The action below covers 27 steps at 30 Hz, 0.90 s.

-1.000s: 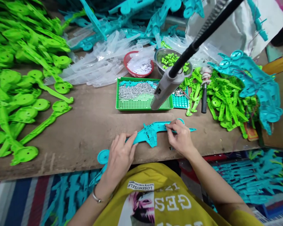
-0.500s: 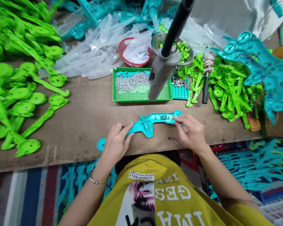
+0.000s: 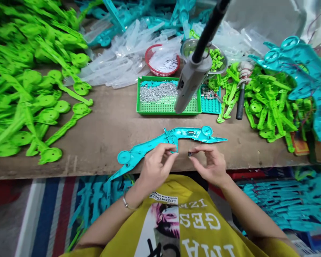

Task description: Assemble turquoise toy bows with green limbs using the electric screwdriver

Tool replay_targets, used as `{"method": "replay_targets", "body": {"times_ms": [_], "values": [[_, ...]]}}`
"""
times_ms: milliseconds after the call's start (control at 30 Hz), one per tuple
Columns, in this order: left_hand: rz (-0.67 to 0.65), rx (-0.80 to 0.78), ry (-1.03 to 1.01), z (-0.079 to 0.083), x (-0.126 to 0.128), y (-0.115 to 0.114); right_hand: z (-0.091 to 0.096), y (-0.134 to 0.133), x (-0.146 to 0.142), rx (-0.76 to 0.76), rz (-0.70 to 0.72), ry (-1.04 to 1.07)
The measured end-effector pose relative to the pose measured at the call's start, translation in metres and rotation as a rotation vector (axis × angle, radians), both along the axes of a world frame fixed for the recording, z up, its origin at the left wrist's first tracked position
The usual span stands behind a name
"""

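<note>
A long turquoise plastic shell (image 3: 144,147) lies on the table, hollow side up, with a round disc near each end and a small metallic piece (image 3: 191,132) set in its right half. My left hand (image 3: 157,163) is over the shell's near edge, thumb and forefinger drawn together. Whatever is between those fingertips is too small to make out. To the right, my right hand (image 3: 212,163) pinches a small dark connector (image 3: 189,154) between thumb and forefinger, just in front of the shell. Neither hand appears to grip the shell.
Behind the shell stands a green tray (image 3: 168,110) of screws, beside a turquoise tray (image 3: 210,108) of small metal parts. A grey power screwdriver (image 3: 191,84) hangs over them. Lime-green parts (image 3: 50,116) heap at left and right. A hammer (image 3: 240,100) lies on the right-hand heap.
Both hands have left the turquoise shell and come closer together in front of it. The small dark connector, earlier on the table, is now in my right fingers. The view has shifted slightly left.
</note>
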<state>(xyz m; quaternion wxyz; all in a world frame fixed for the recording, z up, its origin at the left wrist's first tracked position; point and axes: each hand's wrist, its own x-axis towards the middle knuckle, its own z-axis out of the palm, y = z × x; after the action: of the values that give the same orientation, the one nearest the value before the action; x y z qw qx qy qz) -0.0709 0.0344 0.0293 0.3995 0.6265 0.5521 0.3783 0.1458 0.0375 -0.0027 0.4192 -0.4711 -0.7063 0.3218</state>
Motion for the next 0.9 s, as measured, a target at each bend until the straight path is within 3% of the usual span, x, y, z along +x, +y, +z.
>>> {"method": "replay_targets", "body": {"times_ms": [133, 267, 367, 500, 767, 900], "values": [[-0.019, -0.313, -0.29, -0.004, 0.015, -0.001, 0.001, 0.008, -0.017, -0.023, 0.04, 0.129], [0.009, -0.314, -0.399, -0.013, 0.024, -0.001, 0.004, 0.015, -0.013, -0.02, 0.086, 0.059], [0.024, -0.274, -0.277, -0.019, 0.034, -0.002, 0.007, 0.017, 0.0, -0.026, 0.086, 0.021], [-0.099, -0.362, -0.193, -0.024, 0.05, -0.003, 0.006, 0.012, 0.015, -0.077, 0.073, 0.065], [-0.205, -0.605, -0.364, -0.04, 0.073, -0.008, 0.003, 0.004, 0.026, -0.141, 0.008, 0.056], [-0.385, -0.667, -0.511, -0.054, 0.089, -0.022, 0.012, 0.01, 0.035, -0.156, 0.069, -0.054]]}}
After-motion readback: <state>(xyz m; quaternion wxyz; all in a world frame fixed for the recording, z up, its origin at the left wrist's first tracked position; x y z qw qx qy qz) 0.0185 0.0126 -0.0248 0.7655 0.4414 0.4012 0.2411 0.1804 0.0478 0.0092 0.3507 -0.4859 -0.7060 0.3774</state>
